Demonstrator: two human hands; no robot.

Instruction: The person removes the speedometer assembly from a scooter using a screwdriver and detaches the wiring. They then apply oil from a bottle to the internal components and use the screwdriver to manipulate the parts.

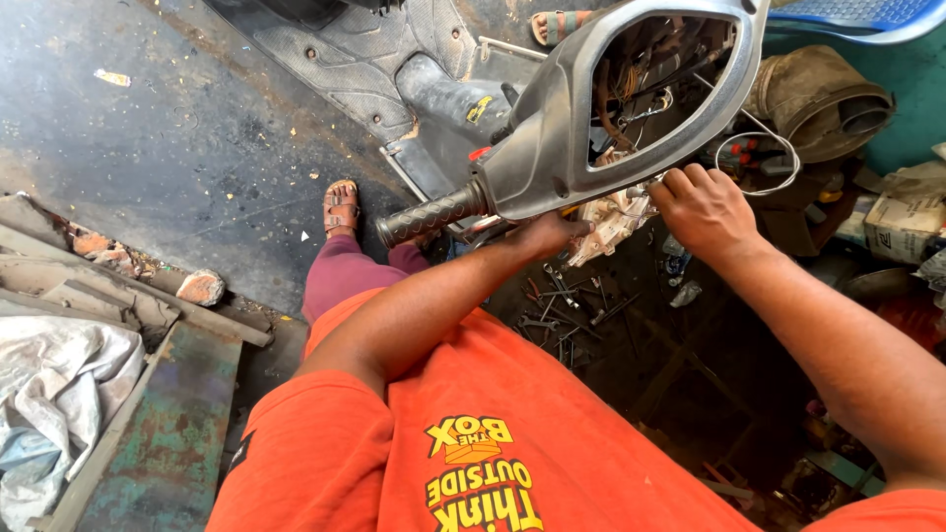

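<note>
Left hand: I see my left hand [552, 234] reaching under the lower edge of the grey handlebar cowl [552, 148]; its fingers curl out of sight beneath the shell, so I cannot tell whether they grip anything.
Right hand: my right hand [705, 207] is at the cowl's lower right rim, fingers bent and closed around what looks like the pale connector bundle [611, 225], though the exact hold is hard to read.
Thing in hand: the cowl sits on the scooter's bars, its face opening showing wiring [641, 84]; the black grip [432, 215] juts out toward my knee.
Doing it well: I judge the bundle wants a steady, gentle pull with the shell braced from below, since thin wires and plastic plugs tear easily.
Around me: loose hand tools [567, 305] lie on the dark ground below; a rusty green metal panel [172, 433] and a crumpled white sack [49, 394] sit at my left.
Hidden: the plug ends, the left fingertips and the cowl's far side are covered or cut off.
</note>
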